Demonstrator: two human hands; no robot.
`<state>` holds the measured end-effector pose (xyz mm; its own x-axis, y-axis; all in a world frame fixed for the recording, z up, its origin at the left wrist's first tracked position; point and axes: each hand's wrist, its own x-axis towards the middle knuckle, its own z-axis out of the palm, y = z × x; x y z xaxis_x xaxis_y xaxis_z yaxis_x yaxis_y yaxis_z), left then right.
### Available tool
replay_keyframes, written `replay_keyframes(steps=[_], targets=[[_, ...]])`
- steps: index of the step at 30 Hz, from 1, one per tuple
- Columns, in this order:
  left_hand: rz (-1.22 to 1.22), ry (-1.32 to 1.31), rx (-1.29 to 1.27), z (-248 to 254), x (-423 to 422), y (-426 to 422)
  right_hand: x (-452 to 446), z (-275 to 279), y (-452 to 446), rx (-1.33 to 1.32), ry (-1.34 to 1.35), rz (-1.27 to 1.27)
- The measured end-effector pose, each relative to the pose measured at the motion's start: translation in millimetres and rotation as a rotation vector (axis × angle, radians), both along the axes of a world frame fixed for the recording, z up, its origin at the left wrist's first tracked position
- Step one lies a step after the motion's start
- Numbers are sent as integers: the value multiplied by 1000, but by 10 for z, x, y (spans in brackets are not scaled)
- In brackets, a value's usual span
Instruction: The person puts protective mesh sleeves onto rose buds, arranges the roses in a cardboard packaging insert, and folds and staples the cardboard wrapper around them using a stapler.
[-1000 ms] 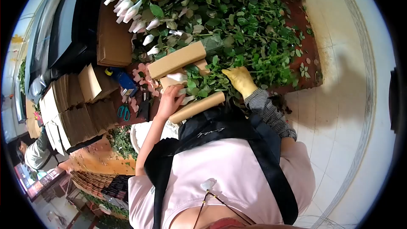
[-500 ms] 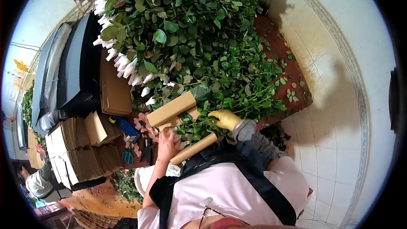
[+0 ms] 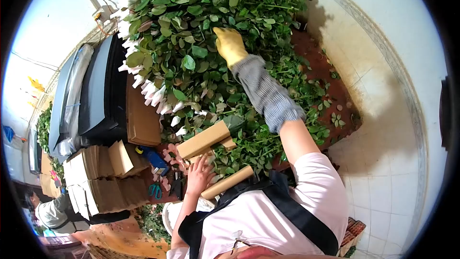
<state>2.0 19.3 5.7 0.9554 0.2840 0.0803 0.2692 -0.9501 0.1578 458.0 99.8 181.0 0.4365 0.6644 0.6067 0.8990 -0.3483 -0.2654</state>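
Note:
A large heap of leafy green stems [image 3: 191, 14], with flower heads in white or pale sleeves [image 3: 153, 93] along its left side, covers the table. My right hand [image 3: 231, 47], in a yellow glove with a grey knitted sleeve, lies on the upper heap with its fingers curled into the leaves. What it grips there is hidden. My left hand [image 3: 199, 176] is bare, its fingers stretched out beside a folded cardboard piece [image 3: 203, 140] and the lower leaves. A brown cardboard roll [image 3: 227, 182] lies just right of it, against my body.
Stacked brown cardboard [image 3: 108, 177] stands at the left, with dark sheets [image 3: 103, 86] behind. Teal scissors [image 3: 155, 191] and a blue tool [image 3: 153, 159] lie near my left hand. A tiled wall [image 3: 378, 148] bounds the right; another person [image 3: 55, 213] is at far left.
My right hand has moved from the lower stems near my body up and away onto the upper heap, arm extended. My left hand stays by the cardboard, its fingers straighter. The view has shifted slightly.

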Motion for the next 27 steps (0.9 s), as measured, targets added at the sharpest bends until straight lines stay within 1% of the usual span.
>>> replay_keyframes(steps=[1,3,4,5,7,8,9,10,11,12,13,14,15,16,17,18,19,22,23,27], targets=[[-3,10,-1,8,4,7,79,-213,195,23,-66,-96],[-49,33,-20,4,29,30,-127,-90,188,-110,-152,-184],[-18,57,-86,-55,23,34,-187,-65,215,-160,-87,-193],[-16,61,-92,-120,3,33,-231,-68,181,-178,-91,-161],[102,57,-153,-126,-6,-2,-186,-170,71,-115,-65,-108],[102,-34,-245,-128,0,-1,-164,-210,1,5,-47,-96],[100,-35,-244,-118,9,-26,-132,-235,-66,129,-34,-84],[122,-68,-263,-97,10,-51,-43,-260,-83,198,25,-85],[147,-102,-280,-81,10,-68,67,-288,-147,217,138,-86],[174,-86,-286,-132,-12,-78,224,-406,-147,110,102,-185],[165,-132,-277,-126,-21,-79,364,-547,-125,4,67,-287],[166,-140,-299,-143,-57,-62,414,-569,-137,-106,88,-238],[165,-150,-320,-134,-56,-44,391,-460,-154,-97,87,-241],[165,-182,-297,-138,-50,-51,385,-344,-184,-123,143,-218],[165,-185,-298,-127,-53,-62,336,-212,-239,-154,203,-195],[172,-152,-305,-122,-63,-55,284,-41,-288,-122,227,-192],[181,-121,-309,-116,-62,-44,307,-24,-242,44,168,-179],[180,-186,-332,-122,-46,-49,222,409,-147,404,-17,2],[186,-202,-352,-143,-55,-48,210,589,-83,467,-3,75],[199,-200,-362,-121,-48,-53,424,1261,437,591,-307,135]])
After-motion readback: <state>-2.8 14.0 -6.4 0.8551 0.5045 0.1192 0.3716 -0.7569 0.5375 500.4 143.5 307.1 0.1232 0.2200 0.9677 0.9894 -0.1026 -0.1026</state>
